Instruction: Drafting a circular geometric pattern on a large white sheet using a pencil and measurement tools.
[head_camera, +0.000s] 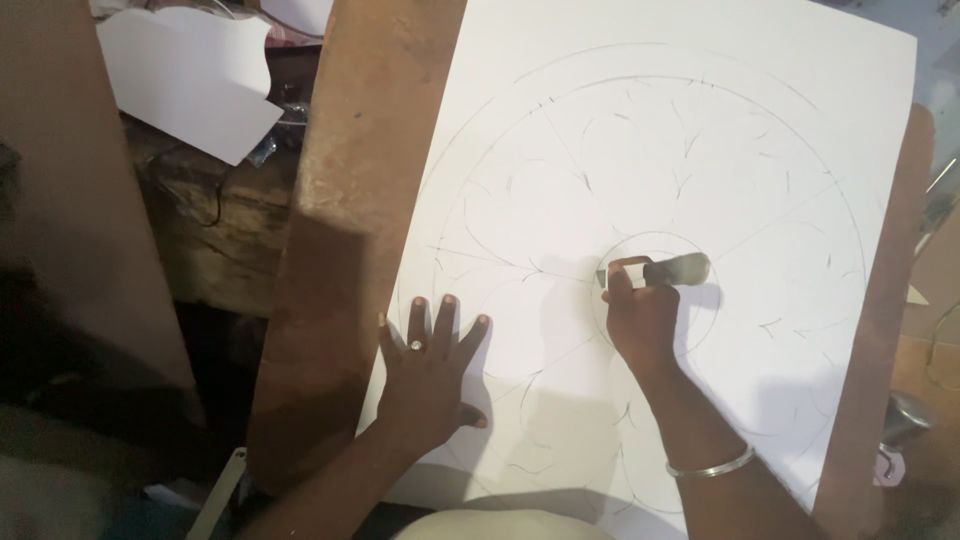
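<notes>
Your left hand (430, 372) lies flat, fingers spread wide, on the paper (700, 130). Your right hand (640, 318) grips a metal tool (672, 270) at the drawn circle's centre.

I am sitting in what looks like a small craft or art workshop. A big white sheet (700, 130) pencilled with circles and petal curves is lying on a worn brown wooden board (350, 200) in front of me. At ten o'clock a cut piece of white paper (185, 75) is resting on a cluttered dark bench (215, 230), with wires and scraps showing beside it.
</notes>
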